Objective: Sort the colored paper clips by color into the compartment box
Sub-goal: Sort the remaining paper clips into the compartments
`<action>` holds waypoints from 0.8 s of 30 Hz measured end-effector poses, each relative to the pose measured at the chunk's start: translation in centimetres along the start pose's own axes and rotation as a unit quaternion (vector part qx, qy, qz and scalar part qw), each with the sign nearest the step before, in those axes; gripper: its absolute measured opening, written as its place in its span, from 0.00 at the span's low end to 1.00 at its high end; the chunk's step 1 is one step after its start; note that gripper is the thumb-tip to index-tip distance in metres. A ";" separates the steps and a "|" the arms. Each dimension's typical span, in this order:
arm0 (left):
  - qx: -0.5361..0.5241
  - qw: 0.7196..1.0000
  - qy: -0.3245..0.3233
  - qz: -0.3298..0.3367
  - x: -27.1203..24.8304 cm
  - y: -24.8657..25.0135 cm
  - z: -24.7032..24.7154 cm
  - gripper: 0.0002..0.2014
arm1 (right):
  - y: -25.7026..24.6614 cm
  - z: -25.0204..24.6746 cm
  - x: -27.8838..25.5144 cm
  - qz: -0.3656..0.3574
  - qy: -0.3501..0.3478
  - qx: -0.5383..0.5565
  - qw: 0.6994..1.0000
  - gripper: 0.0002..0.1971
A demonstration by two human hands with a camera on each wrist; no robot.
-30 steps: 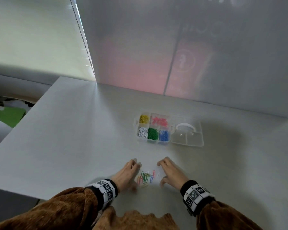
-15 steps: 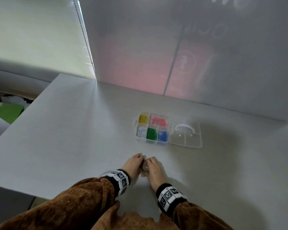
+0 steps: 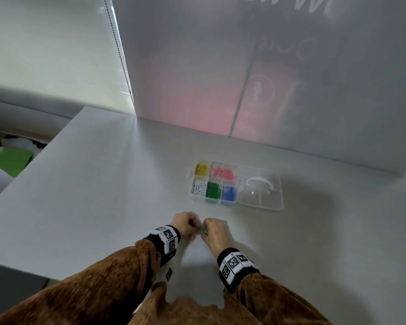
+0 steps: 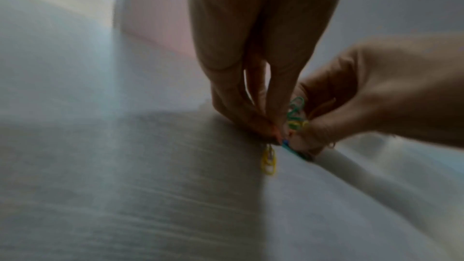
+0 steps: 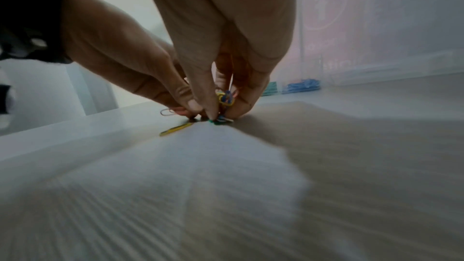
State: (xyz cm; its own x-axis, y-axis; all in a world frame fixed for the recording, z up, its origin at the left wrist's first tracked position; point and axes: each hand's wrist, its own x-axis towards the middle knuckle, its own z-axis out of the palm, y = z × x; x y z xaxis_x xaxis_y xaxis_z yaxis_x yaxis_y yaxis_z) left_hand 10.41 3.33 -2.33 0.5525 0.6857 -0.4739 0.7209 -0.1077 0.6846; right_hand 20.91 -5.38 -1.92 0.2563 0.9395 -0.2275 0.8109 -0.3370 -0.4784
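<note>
Both hands meet on the white table (image 3: pixel 103 184) near its front edge and squeeze a small bunch of colored paper clips (image 3: pixel 202 229) between them. My left hand (image 3: pixel 192 227) pinches the bunch from the left and my right hand (image 3: pixel 208 231) from the right. The left wrist view shows green and yellow clips (image 4: pixel 296 114) held between the fingertips. A loose yellow clip (image 4: pixel 269 163) lies flat on the table just below them. A pale clip (image 5: pixel 168 112) lies by the left fingers. Beyond the hands stands the clear compartment box (image 3: pixel 190 178), with yellow, pink, white, green and blue clips in separate compartments.
The box's clear lid (image 3: pixel 260 193), with a white handle, lies open to the right of the box. A translucent grey wall (image 3: pixel 244 66) rises behind the table. The table's left edge drops off toward a green object (image 3: pixel 7 160) below.
The hands were apart on either side of the spread clips. They have swept together and gathered the clips into a bunch between the fingertips.
</note>
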 end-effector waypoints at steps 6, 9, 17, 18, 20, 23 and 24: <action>-0.452 0.884 -0.070 -0.097 -0.3 -0.1 -2.5 0.10 | 0.9 -2.7 1.0 0.115 -0.032 0.320 0.940 0.06; -0.654 0.728 -0.108 -0.174 -1.0 0.4 -4.2 0.16 | 0.4 -4.9 0.9 0.096 -0.051 0.442 0.891 0.06; -0.718 0.659 -0.153 -0.164 -2.1 3.4 -3.6 0.11 | -4.6 -8.4 1.1 -0.073 -0.015 0.190 0.979 0.06; -0.723 0.654 -0.165 -0.152 -2.4 3.6 -3.7 0.13 | -4.7 -8.6 1.1 -0.080 -0.006 0.190 0.979 0.06; -0.730 0.642 -0.193 -0.133 -2.9 3.9 -4.1 0.20 | -4.7 -9.0 1.1 -0.087 -0.001 0.211 0.974 0.06; -0.734 0.632 -0.218 -0.124 -3.6 4.5 -4.2 0.24 | -4.8 -9.2 1.0 -0.084 -0.003 0.233 0.969 0.06; -0.734 0.629 -0.223 -0.124 -3.7 4.6 -4.2 0.24 | -4.8 -9.2 0.9 -0.084 -0.004 0.241 0.967 0.06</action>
State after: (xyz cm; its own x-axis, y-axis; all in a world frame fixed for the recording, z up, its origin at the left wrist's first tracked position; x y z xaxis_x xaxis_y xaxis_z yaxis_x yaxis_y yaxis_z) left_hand 9.92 3.29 4.89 0.7975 0.2447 -0.5515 -0.1745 0.9685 0.1775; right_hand 22.11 -2.31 8.00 0.1356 0.9837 -0.1179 0.5014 -0.1707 -0.8482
